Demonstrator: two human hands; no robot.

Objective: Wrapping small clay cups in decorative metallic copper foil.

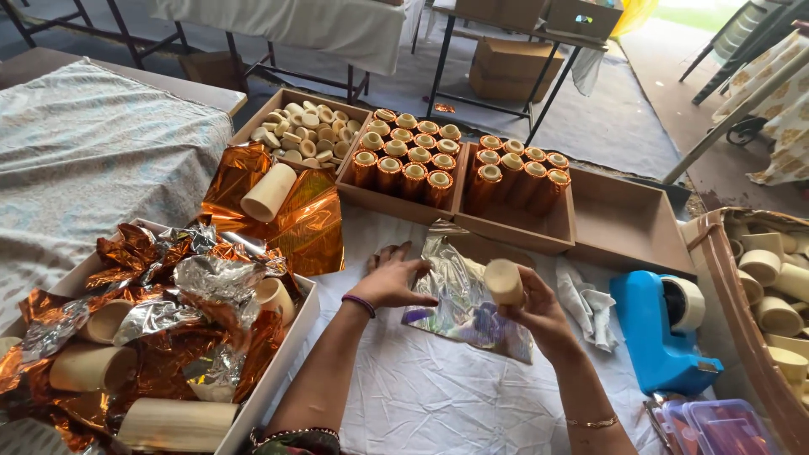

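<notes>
At nine o'clock a white box (278,371) sits on the bench (438,404), heaped with crumpled copper and silver foil (194,286) and several bare cream tubes (88,366); these look like stock not yet wrapped. Just above it, toward eleven o'clock, one bare tube (268,192) lies on a flat copper foil sheet (308,223). Behind that, a cardboard tray (297,99) holds many small cream end caps (305,135).

At twelve o'clock two more trays carry the finished work: the middle tray (396,202) is filled with upright copper-wrapped tubes (404,160), while the next tray (539,240) holds two rows (518,173) at its far end, with its near part bare. A further tray (628,227) at two o'clock shows nothing in it. So a fair batch seems done, and room remains for a good many more.

In the centre, the left hand (392,282) lies flat with fingers spread, pressing a silver foil sheet (459,299) onto the white cloth. The right hand (539,316) is closed around a short cream tube (504,281), held just over the sheet's right edge; this piece appears unwrapped as yet.

At three o'clock stand a blue tape dispenser (661,329) and, at the edge, a bin of bare cream tubes (771,295), apparently also waiting.
</notes>
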